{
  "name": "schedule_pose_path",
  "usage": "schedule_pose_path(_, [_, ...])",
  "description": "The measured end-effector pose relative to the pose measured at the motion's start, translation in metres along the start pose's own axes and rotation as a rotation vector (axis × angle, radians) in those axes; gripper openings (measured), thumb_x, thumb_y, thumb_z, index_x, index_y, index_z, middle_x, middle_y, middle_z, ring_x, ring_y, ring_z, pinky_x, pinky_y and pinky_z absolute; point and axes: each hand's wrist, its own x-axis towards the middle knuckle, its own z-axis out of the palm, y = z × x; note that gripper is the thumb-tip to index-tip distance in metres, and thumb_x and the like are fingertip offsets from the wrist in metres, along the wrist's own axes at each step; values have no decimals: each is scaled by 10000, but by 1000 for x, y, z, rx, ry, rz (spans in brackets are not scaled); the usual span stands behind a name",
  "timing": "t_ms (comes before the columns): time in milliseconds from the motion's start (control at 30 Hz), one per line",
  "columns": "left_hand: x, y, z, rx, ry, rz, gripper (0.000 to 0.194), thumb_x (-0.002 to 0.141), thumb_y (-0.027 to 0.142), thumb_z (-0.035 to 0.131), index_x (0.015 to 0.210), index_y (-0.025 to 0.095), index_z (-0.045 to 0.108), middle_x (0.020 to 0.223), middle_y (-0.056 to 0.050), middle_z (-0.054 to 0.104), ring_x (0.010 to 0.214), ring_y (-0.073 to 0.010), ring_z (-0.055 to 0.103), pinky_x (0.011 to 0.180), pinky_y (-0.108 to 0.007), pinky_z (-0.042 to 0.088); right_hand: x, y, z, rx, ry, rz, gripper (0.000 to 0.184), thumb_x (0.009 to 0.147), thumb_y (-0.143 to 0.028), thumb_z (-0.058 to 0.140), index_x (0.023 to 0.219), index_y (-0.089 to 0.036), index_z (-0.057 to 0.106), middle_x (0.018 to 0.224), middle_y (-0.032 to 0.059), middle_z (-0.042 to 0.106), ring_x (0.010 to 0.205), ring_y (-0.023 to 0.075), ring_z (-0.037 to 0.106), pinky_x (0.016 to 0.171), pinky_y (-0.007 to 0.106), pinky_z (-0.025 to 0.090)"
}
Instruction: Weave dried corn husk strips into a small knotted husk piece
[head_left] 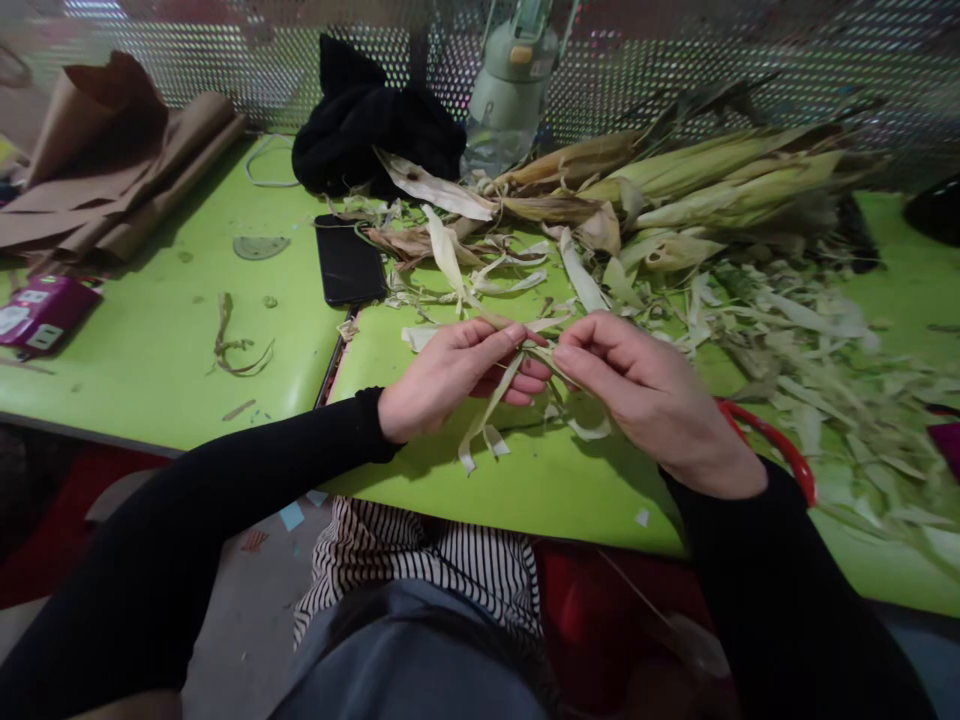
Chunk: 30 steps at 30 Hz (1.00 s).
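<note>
My left hand [469,370] pinches pale corn husk strips [495,405] between thumb and fingers, over the green table [450,490]. Close beside it, my right hand [637,385] has thumb and forefinger closed on the same bundle of strips. Some ends hang down from between the two hands, towards the table. How the strips are joined at the fingertips is too small to make out. Loose pieces of husk [446,255] lie just beyond my hands. Red-handled scissors [772,445] rest partly behind my right wrist.
Corn husks [697,185] are heaped at the back right, with shredded scraps [810,350] below them. A phone [350,260], a black cloth [382,130] and a bottle [514,90] stand or lie behind. Brown paper [112,170], a protractor [260,247] and a purple box [49,315] are left.
</note>
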Motion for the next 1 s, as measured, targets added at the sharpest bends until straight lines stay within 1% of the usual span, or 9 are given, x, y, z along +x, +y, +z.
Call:
schedule_pose_path(133, [0,1,-1,-22,0,21,229,1024,226,490,1002,85,669,775,-57,732,673,-95,689,720,-236,581,0,0,1,-20,28,-9,256,965,-398,569,773,-233,531,675,-23,481,572,127,412,548,301,338])
schedule_pose_path(200, [2,0,-2,-33,2,21,219,1022,216,494,976,90,667,784,-57,734,686,-94,691,734,-237,579,0,2,3,-116,94,-54,224,959,-395,574,798,-244,534,716,-3,528,624,157,474,595,322,378])
schedule_pose_path(300, [4,-2,-4,-40,10,72,215,1017,248,517,989,106,676,802,-45,737,706,-85,685,754,-230,568,0,7,9,-441,339,-290,226,896,-439,662,804,-251,578,868,67,628,822,244,571,766,406,424])
schedule_pose_path(367, [6,-4,-5,-42,-2,119,237,1016,288,522,1066,127,689,852,-43,748,751,-87,688,774,-228,556,-1,11,17,-643,406,-453,280,860,-484,699,760,-241,604,868,89,653,841,266,574,791,424,412])
schedule_pose_path(467, [6,-6,-6,-44,4,142,226,985,285,567,1088,138,704,933,-54,759,828,-98,687,810,-231,535,-3,12,29,-651,272,-457,284,926,-436,619,735,-228,596,771,72,647,766,233,572,706,372,419])
schedule_pose_path(567, [8,-5,-8,-40,-2,132,154,905,244,669,975,116,717,930,-57,756,851,-100,671,859,-253,522,-4,7,34,-454,180,-333,303,971,-349,539,691,-236,528,685,37,583,685,197,546,645,342,411])
schedule_pose_path(700, [11,-2,-13,53,-85,115,125,868,170,666,952,97,723,895,-55,752,866,-107,670,912,-288,515,-7,-3,26,-157,119,-213,346,979,-321,517,644,-240,484,586,-18,463,533,144,420,548,324,345])
schedule_pose_path(800, [13,-1,-14,206,-98,150,165,814,201,738,926,85,706,877,-54,749,821,-114,669,830,-269,528,-8,-5,20,-57,127,-200,342,974,-278,515,636,-234,496,572,-34,433,513,127,382,533,318,318])
schedule_pose_path(1000, [12,-3,-14,395,27,328,251,792,309,784,864,95,672,773,-23,705,650,-81,592,618,-210,471,-10,-4,23,-150,89,-294,368,956,-239,517,602,-229,417,579,-30,404,548,129,390,559,318,312])
